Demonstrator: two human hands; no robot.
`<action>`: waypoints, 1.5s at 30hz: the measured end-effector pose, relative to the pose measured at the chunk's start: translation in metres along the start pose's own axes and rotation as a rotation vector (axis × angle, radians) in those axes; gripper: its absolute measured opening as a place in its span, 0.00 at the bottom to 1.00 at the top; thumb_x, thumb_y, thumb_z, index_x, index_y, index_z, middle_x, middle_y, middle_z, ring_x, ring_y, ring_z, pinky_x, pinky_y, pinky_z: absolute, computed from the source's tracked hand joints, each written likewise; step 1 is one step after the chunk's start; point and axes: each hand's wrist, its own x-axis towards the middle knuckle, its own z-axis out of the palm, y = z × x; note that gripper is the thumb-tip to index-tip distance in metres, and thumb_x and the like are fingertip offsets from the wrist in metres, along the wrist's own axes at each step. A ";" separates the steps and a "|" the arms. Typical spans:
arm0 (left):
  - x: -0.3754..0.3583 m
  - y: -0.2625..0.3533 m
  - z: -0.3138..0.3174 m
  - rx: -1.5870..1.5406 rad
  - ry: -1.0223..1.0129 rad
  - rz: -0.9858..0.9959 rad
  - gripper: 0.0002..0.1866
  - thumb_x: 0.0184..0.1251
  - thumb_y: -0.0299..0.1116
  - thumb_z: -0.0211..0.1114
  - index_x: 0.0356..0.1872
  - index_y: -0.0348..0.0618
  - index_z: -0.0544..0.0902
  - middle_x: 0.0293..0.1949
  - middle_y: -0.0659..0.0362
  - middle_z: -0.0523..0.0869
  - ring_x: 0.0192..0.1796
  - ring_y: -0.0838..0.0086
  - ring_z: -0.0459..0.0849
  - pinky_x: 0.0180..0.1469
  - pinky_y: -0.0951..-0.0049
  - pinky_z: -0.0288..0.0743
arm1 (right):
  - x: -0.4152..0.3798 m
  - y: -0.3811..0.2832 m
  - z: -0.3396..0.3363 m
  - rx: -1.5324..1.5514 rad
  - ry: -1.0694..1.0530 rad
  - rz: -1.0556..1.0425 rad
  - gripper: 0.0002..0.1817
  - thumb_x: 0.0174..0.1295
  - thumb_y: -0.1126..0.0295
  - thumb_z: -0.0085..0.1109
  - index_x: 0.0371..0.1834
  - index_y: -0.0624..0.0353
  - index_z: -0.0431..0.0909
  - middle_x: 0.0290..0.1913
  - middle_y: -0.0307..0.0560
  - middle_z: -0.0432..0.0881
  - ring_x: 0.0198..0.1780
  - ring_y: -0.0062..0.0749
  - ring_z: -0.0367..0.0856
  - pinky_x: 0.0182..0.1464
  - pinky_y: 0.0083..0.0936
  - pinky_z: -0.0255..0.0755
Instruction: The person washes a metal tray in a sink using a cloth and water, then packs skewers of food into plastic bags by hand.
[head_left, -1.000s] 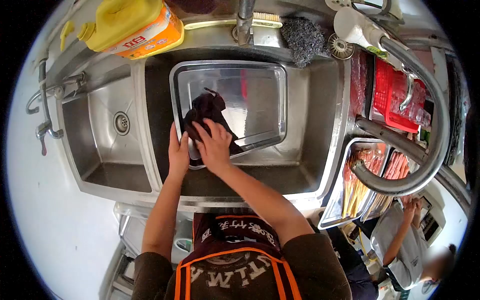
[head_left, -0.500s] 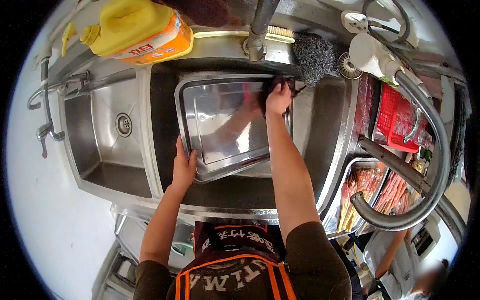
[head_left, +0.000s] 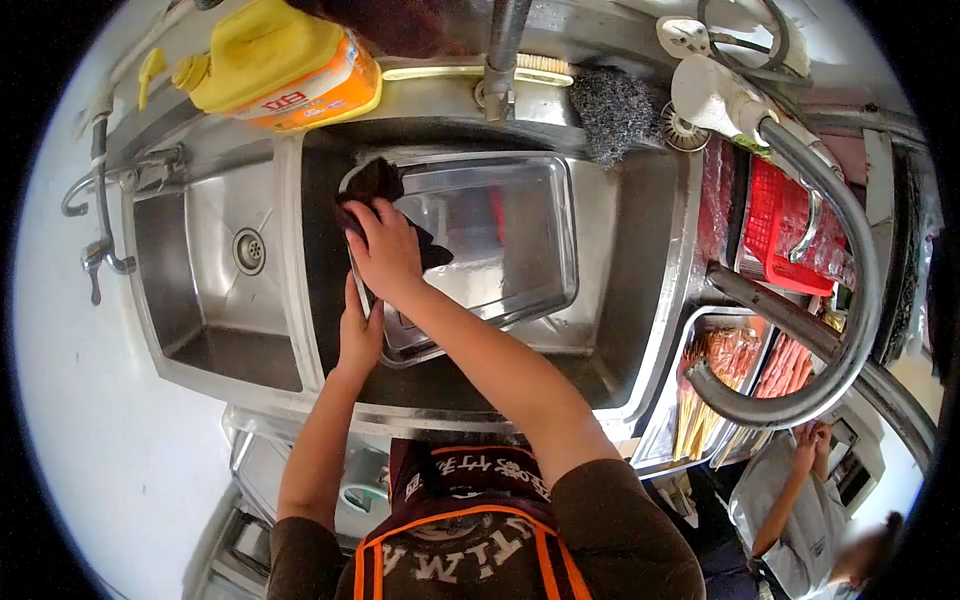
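A rectangular metal tray (head_left: 500,240) is held tilted over the right basin of a double sink. My left hand (head_left: 358,325) grips the tray's left edge near its lower corner, thumb on the inner side. On the upper left corner of the tray, my right hand (head_left: 385,245) presses a dark cloth (head_left: 375,185) against the rim, fingers closed over the fabric. Part of the cloth hangs down over the tray's inner face. The tray's left rim is partly hidden by the cloth and my right hand.
The left basin (head_left: 215,300) has a drain. Behind the sink stand a yellow jug (head_left: 280,70), a long brush (head_left: 545,66) and a steel-wool scourer (head_left: 612,112). At right are a curved metal pipe (head_left: 862,290), a red basket (head_left: 775,225) and trays of skewers (head_left: 715,375). A person in grey (head_left: 790,500) is at lower right.
My right hand has carried the dark cloth from the tray's upper right corner across to its upper left corner. My left hand stays on the left edge.
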 end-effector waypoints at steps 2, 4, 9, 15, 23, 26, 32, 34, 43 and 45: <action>0.003 -0.005 -0.004 -0.026 0.012 -0.022 0.32 0.63 0.26 0.53 0.67 0.36 0.50 0.57 0.42 0.72 0.57 0.55 0.74 0.58 0.67 0.65 | -0.021 0.005 -0.004 -0.014 -0.116 -0.019 0.18 0.58 0.63 0.53 0.53 0.50 0.71 0.52 0.53 0.70 0.53 0.49 0.69 0.52 0.45 0.63; 0.009 -0.015 -0.006 -0.792 -0.025 -0.346 0.32 0.65 0.29 0.52 0.69 0.39 0.52 0.65 0.50 0.63 0.64 0.64 0.65 0.64 0.71 0.56 | -0.049 0.005 -0.016 -0.016 -0.180 -0.041 0.19 0.57 0.64 0.54 0.53 0.50 0.70 0.51 0.53 0.71 0.52 0.49 0.69 0.52 0.44 0.63; 0.007 -0.006 -0.006 -1.055 -0.153 -0.227 0.28 0.69 0.35 0.49 0.68 0.40 0.56 0.64 0.55 0.64 0.63 0.70 0.64 0.63 0.75 0.56 | -0.099 0.008 -0.040 -0.047 -0.370 0.028 0.22 0.53 0.66 0.57 0.53 0.50 0.70 0.52 0.50 0.70 0.53 0.49 0.68 0.53 0.43 0.61; 0.014 0.004 0.004 -0.366 0.054 -0.172 0.21 0.72 0.35 0.46 0.63 0.37 0.63 0.55 0.54 0.74 0.57 0.71 0.71 0.59 0.74 0.61 | -0.141 0.034 -0.073 -0.272 -0.496 -0.075 0.24 0.48 0.65 0.61 0.52 0.49 0.72 0.57 0.51 0.68 0.57 0.45 0.66 0.54 0.42 0.61; -0.001 0.030 -0.060 -0.016 0.184 -0.014 0.21 0.69 0.32 0.52 0.61 0.36 0.65 0.49 0.46 0.79 0.51 0.64 0.78 0.53 0.70 0.69 | -0.172 0.156 -0.176 -0.389 -0.315 0.267 0.21 0.52 0.71 0.59 0.52 0.50 0.72 0.55 0.55 0.72 0.57 0.54 0.69 0.60 0.41 0.62; -0.017 0.051 -0.093 0.051 0.232 0.087 0.20 0.67 0.30 0.54 0.59 0.39 0.67 0.46 0.43 0.80 0.47 0.61 0.80 0.49 0.69 0.71 | -0.154 0.114 -0.234 -0.425 -0.051 0.159 0.19 0.53 0.71 0.59 0.50 0.55 0.74 0.55 0.57 0.73 0.57 0.52 0.70 0.59 0.39 0.64; -0.045 0.094 -0.136 0.170 0.282 0.204 0.19 0.66 0.27 0.54 0.57 0.40 0.70 0.35 0.45 0.82 0.34 0.64 0.83 0.38 0.72 0.74 | -0.077 -0.069 -0.371 -0.602 0.780 -0.067 0.20 0.55 0.72 0.61 0.51 0.62 0.74 0.37 0.51 0.78 0.28 0.33 0.72 0.33 0.30 0.69; -0.049 0.090 -0.137 0.228 0.295 0.285 0.18 0.66 0.27 0.55 0.57 0.39 0.70 0.35 0.46 0.82 0.33 0.64 0.83 0.38 0.72 0.74 | -0.046 -0.080 -0.399 -0.767 0.687 -0.235 0.24 0.55 0.67 0.61 0.55 0.62 0.71 0.40 0.59 0.78 0.37 0.47 0.77 0.41 0.34 0.70; -0.027 0.048 -0.098 -0.143 0.260 0.313 0.18 0.66 0.27 0.55 0.56 0.35 0.70 0.36 0.55 0.83 0.35 0.76 0.80 0.40 0.75 0.73 | -0.003 -0.076 -0.444 -0.899 0.140 -0.154 0.25 0.56 0.75 0.54 0.59 0.59 0.66 0.41 0.61 0.77 0.44 0.54 0.75 0.46 0.37 0.69; -0.020 0.042 -0.087 -0.403 0.138 0.069 0.19 0.67 0.27 0.54 0.58 0.35 0.69 0.39 0.56 0.82 0.37 0.76 0.79 0.42 0.77 0.73 | 0.002 -0.077 -0.448 -0.891 0.088 -0.122 0.26 0.55 0.78 0.53 0.61 0.57 0.64 0.44 0.59 0.77 0.46 0.52 0.74 0.48 0.37 0.68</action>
